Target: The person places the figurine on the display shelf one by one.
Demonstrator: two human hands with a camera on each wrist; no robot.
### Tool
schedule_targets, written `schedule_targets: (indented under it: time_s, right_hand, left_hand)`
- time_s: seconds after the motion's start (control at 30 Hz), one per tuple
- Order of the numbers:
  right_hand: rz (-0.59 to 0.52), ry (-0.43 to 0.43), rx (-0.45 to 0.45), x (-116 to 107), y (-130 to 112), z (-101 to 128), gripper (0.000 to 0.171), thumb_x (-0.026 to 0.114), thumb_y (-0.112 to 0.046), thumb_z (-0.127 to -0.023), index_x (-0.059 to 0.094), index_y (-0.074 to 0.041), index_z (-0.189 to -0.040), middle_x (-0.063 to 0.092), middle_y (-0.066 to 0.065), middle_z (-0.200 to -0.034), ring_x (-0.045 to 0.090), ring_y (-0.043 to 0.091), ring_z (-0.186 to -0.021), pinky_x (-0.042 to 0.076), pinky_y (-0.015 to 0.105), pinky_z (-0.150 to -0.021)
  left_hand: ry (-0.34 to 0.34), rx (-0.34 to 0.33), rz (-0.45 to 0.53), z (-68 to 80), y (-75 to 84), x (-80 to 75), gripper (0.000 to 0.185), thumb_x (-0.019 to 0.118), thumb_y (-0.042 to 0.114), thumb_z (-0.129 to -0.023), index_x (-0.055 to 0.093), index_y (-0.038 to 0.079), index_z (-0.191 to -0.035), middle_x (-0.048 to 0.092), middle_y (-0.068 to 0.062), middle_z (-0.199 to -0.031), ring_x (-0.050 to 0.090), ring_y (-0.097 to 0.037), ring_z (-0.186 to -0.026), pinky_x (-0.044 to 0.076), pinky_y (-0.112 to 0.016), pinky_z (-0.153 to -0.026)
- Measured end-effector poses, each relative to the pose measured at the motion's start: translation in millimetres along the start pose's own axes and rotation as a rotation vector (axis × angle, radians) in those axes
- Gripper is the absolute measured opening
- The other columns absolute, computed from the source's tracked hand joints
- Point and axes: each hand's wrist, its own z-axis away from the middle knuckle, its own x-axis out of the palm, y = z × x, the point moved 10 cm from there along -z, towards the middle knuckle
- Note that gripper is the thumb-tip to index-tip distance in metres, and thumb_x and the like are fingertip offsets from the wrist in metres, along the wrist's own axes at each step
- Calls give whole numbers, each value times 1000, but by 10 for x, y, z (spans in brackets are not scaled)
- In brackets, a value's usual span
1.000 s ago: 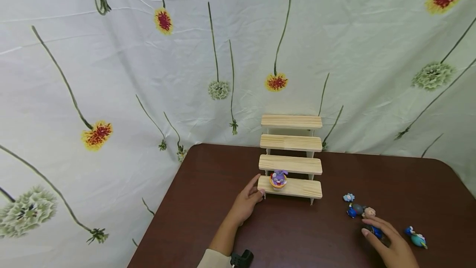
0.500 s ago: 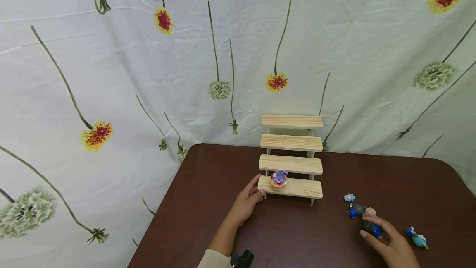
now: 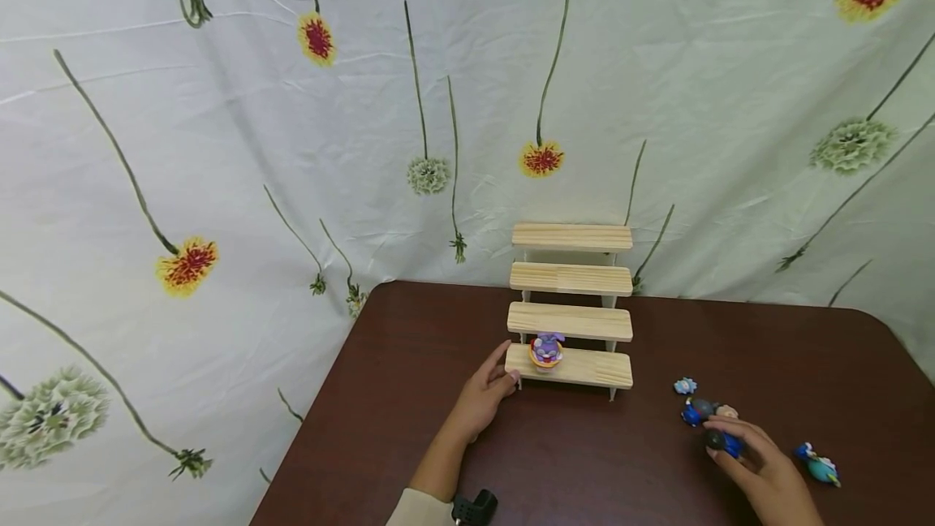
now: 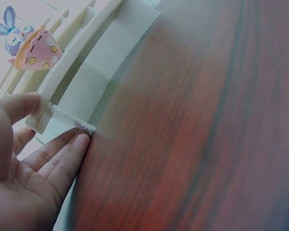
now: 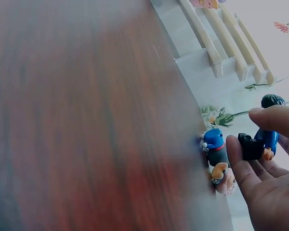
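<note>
My left hand (image 3: pixel 482 402) grips the left front corner of a pale wooden stepped shelf (image 3: pixel 595 368), thumb on the lowest board and fingers by its leg. A purple long-eared figurine (image 3: pixel 547 347) in a pink, star-patterned cone sits on that board, seen also in the left wrist view. At the right, my right hand (image 3: pixel 767 473) holds a small figurine (image 5: pixel 271 137) with dark hair, blue clothes and black shoes between thumb and fingers. Just beyond that hand lies a blue and grey figurine (image 3: pixel 699 410) beside a partly covered pale one (image 3: pixel 726 411).
A small light-blue figurine (image 3: pixel 685 385) lies right of the shelf. Farther right is a blue and turquoise figurine (image 3: pixel 820 465). The brown table (image 3: pixel 584 461) backs onto a flower-printed cloth (image 3: pixel 467 120); a black strap device (image 3: pixel 476 507) sits by the left sleeve.
My right hand has shifted slightly left, and the dark-haired figurine has turned in its fingers, with its head now toward the left. The left hand keeps its place on the shelf.
</note>
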Motion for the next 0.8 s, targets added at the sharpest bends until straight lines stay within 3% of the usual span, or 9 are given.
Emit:
schedule_targets:
  time_s: [0.27, 0.4, 0.63, 0.8]
  right_hand:
    - [-47, 8, -136, 12, -191, 11, 37, 67, -7, -97, 62, -9, -133, 57, -4, -134, 38, -27, -115, 51, 5, -81]
    - [-87, -2, -178, 22, -265, 9, 41, 63, 1, -98, 59, -5, -138, 54, -4, -137, 44, -24, -114, 56, 10, -81]
    - [-169, -34, -248, 68, -393, -23, 40, 58, 3, -100, 56, 0, -140, 59, -3, -124, 62, -6, -109, 59, 16, -85]
    - [-211, -24, -253, 75, -425, -46, 37, 54, 2, -102, 55, 6, -139, 55, -7, -126, 65, -6, -108, 60, 20, -84]
  left_hand:
    - [-2, 3, -5, 1, 6, -1, 60, 60, 31, -103, 35, 33, -158, 64, -18, -133, 63, -27, -122, 54, -40, -106]
    - [1, 3, -2, 0, 2, -2, 60, 60, 30, -103, 35, 34, -158, 64, -18, -133, 63, -26, -123, 54, -39, -106]
    - [-2, 7, -7, -3, 5, -3, 60, 60, 31, -103, 34, 34, -158, 64, -17, -133, 64, -26, -122, 54, -41, -106]
    - [-6, 7, -9, 5, 6, 0, 60, 60, 31, -103, 34, 35, -158, 64, -17, -134, 64, -27, -122, 54, -41, -106]
